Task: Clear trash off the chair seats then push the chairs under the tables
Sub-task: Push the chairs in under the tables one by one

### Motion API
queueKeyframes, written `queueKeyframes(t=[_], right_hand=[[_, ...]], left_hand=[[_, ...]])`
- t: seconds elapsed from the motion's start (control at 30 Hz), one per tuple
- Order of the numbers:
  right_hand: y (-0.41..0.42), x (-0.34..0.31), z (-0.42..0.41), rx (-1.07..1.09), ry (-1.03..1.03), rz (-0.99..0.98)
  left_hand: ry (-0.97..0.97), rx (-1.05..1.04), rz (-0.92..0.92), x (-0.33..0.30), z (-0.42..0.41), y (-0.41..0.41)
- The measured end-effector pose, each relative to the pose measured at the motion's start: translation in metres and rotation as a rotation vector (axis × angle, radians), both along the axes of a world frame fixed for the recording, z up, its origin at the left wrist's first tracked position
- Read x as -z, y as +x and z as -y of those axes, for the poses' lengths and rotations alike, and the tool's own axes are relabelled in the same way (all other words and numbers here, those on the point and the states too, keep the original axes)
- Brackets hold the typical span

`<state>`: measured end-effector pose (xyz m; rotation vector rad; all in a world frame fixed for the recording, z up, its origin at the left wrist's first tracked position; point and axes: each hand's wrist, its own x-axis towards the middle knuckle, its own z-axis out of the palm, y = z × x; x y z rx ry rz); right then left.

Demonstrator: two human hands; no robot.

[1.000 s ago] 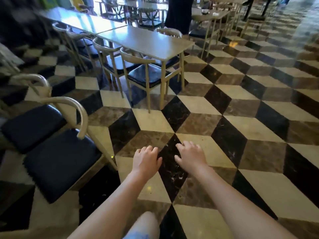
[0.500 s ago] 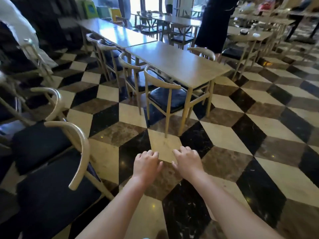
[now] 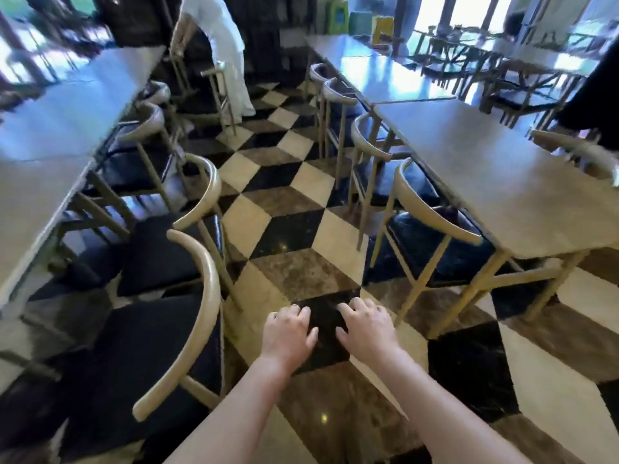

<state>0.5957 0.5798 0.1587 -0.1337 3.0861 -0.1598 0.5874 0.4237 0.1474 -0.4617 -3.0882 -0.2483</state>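
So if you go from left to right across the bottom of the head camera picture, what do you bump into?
Nearest left chair → left hand → right hand → nearest right chair → right table.

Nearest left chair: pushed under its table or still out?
Out: the nearest left chair has its whole dark seat showing, clear of the left table.
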Motion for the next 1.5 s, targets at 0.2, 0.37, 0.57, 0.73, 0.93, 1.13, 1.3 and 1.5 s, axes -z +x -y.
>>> queueKeyframes(t=[0.2, 0.37, 0.57, 0.73, 0.93, 1.13, 1.3, 1.5], right_hand=[[-0.123, -0.017, 0.006, -0.370, 0.008, -0.030], [-0.185, -0.012, 0.047, -0.628, -0.021, 0.016], [-0.248, 0.004, 0.105, -0.876, 0.075, 0.043], [-0.288, 0.000, 0.158, -1.080, 0.098, 0.054], [-0.321, 0.012, 0.210, -1.279, 0.131, 0.045], [-0.346, 0.050, 0.252, -1.543, 0.187, 0.084], [-0.365, 0.080, 0.271, -1.745, 0.280, 0.141], [-0.382, 0.090, 0.285, -1.914, 0.304, 0.146]], left_hand=[[0.043, -0.320, -0.055, -0.021, 0.004, -0.072], [0.070, -0.523, -0.040, -0.015, 0.026, -0.094], [0.023, -0.774, 0.013, 0.010, 0.066, -0.120], [0.006, -0.954, 0.029, 0.017, 0.102, -0.140], [0.019, -1.123, 0.103, 0.029, 0.126, -0.154], [0.059, -1.330, 0.233, 0.064, 0.127, -0.163], [0.152, -1.485, 0.281, 0.085, 0.117, -0.182], [0.207, -1.594, 0.212, 0.090, 0.110, -0.191]])
